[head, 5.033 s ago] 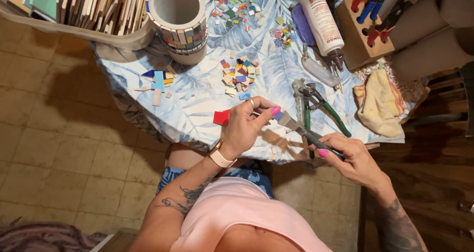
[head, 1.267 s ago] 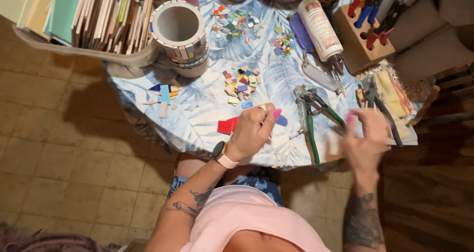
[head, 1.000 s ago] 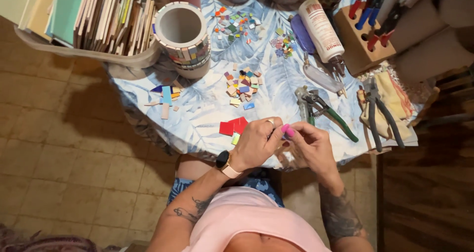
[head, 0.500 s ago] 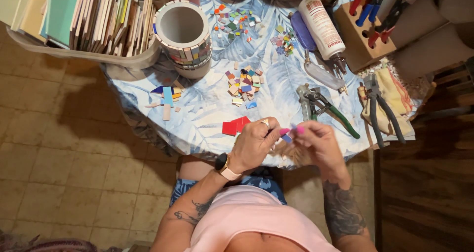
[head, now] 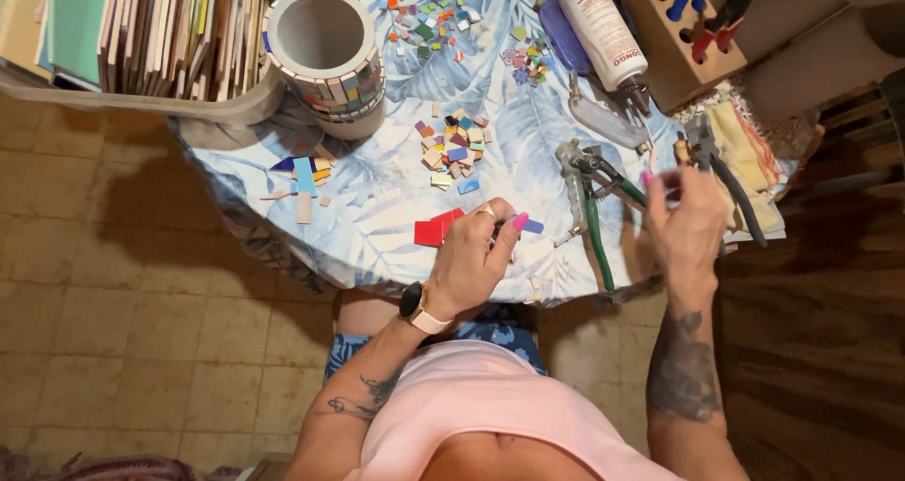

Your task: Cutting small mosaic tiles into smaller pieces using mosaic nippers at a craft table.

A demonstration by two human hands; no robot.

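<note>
the left hand [head: 471,260] pinches a small purple tile chip [head: 531,226] between thumb and pink-nailed fingertips, just right of the red tile pieces [head: 436,228] at the near edge of the leaf-print tablecloth [head: 377,217]. half a second earlier both hands met over this chip; now the right hand [head: 685,222] has drawn away, right of the red pieces, fingers loosely curled beside the green-handled nippers [head: 594,208]; whether it holds anything cannot be told. judged: cutting resumes.
</note>
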